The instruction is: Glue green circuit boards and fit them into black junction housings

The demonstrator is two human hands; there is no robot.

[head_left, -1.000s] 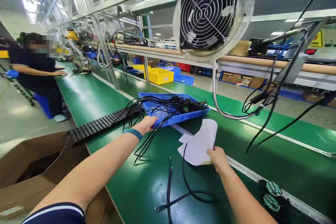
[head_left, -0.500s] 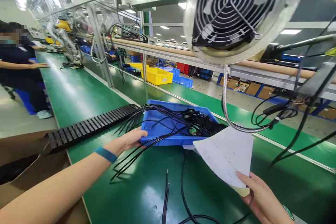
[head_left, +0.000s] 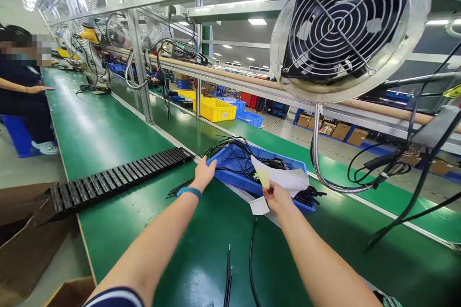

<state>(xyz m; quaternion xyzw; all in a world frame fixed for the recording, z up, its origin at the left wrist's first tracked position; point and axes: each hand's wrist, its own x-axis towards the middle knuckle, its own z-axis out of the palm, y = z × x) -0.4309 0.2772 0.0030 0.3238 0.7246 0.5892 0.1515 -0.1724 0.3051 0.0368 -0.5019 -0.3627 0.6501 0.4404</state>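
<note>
The left hand [head_left: 204, 174] has its fingers curled on the left end of the tray [head_left: 236, 181]; the right hand [head_left: 276, 196] pinches the paper [head_left: 291, 180] by its near edge. The tray sits mid-desk, across the metal strip, with the paper over its right part. A tug by the left hand alone could swing the tray round, since the other hand has only paper. The sheet is limp and bent; it could crease, tear or snag on the cables [head_left: 277, 165] under it.

Those cables are tangled and spill past the tray's right end, so shifting the tray might drag some out. A small slip [head_left: 259, 206] lies just below the tray's near side and could get pushed under it. Nearer on the desk [head_left: 194, 249], loose wires [head_left: 228, 276] could be swept aside by a forearm passing low.

To the left, the rack [head_left: 118, 180] juts past the desk's edge by the carton [head_left: 29, 254]; a knock from the left arm might tip it. At far right, the hose [head_left: 316, 148] hangs below the fan [head_left: 334, 29] and could catch a lifted tray.
</note>
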